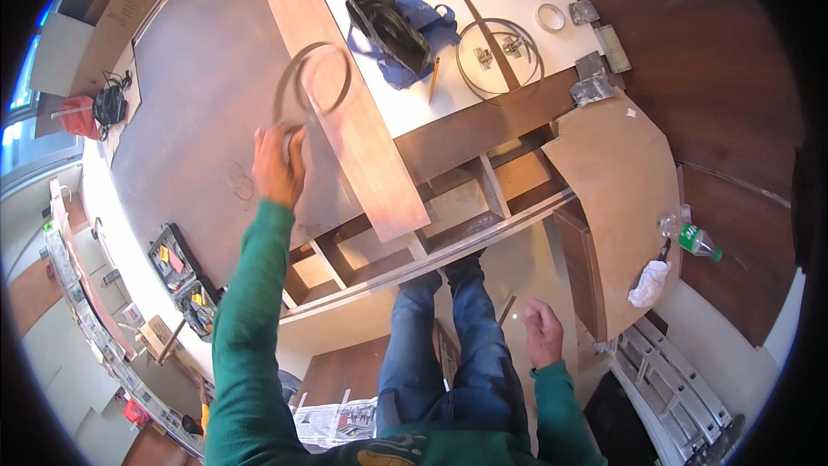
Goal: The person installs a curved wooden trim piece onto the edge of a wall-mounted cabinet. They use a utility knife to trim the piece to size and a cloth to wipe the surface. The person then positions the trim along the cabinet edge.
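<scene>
My left hand (280, 166) reaches out over the large dark board, its fingers closed on a coiled brown edging strip (348, 78). The strip loops up from the fingertips and is partly blurred. Its coil hangs over a long reddish wooden plank (336, 121) that lies across the board and the open frame. My right hand (543, 334) is low, near my right leg, with its fingers curled and nothing visible in them. Another thin coil of strip (460, 56) lies on the white panel (414, 112), close to a blue tool bag (401, 73) and a yellow pencil (435, 79).
An open wooden frame with compartments (500, 185) runs in front of my legs. A curved brown panel (604, 173), plastic bottle (697, 242) and white cloth (649, 283) are at right. A ladder (673, 380) lies lower right. An open tool case (178, 263) is at left.
</scene>
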Available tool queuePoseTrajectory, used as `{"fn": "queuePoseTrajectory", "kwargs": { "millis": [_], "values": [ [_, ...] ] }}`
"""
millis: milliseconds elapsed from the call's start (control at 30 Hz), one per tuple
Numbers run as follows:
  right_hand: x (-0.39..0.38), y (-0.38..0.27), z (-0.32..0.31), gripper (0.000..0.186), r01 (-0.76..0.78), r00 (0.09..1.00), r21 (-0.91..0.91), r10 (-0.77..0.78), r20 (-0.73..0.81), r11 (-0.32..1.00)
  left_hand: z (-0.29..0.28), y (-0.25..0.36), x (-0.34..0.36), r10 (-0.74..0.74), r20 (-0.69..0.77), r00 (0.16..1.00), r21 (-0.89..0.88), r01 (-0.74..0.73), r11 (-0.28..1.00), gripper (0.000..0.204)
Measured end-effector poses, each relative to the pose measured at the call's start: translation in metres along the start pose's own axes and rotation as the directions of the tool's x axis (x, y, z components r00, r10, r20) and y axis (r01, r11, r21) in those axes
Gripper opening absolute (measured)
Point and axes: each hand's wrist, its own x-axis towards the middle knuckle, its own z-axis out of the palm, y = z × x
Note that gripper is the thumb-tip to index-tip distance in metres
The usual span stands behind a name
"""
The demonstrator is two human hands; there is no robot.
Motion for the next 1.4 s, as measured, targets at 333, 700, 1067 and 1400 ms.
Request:
{"fn": "queuePoseTrajectory", "kwargs": {
  "millis": [333,700,1067,1400],
  "values": [
    [-0.135,0.083,-0.091,0.036,-0.276,0.959,-0.412,0.277,-0.058,0.868,-0.240,0.121,-0.117,-0.577,0.209,0.790,-0.095,0.604,0.792,0.030],
    [-0.220,0.121,-0.062,0.038,-0.638,0.644,-0.206,0.661,0.384,0.742,-0.247,0.181,-0.102,-0.372,0.239,0.897,-0.403,0.440,0.802,0.042],
    [-0.119,-0.188,-0.097,0.052,0.412,0.911,0.196,-0.401,-0.097,0.890,-0.296,0.245,-0.033,0.131,0.452,0.883,-0.652,0.227,0.723,0.041],
    [-0.099,-0.318,-0.055,0.069,0.856,0.318,-0.462,-0.941,0.114,0.233,-0.286,0.320,-0.009,-0.080,0.203,0.976,-0.904,0.219,0.367,0.037]
  ]
}}
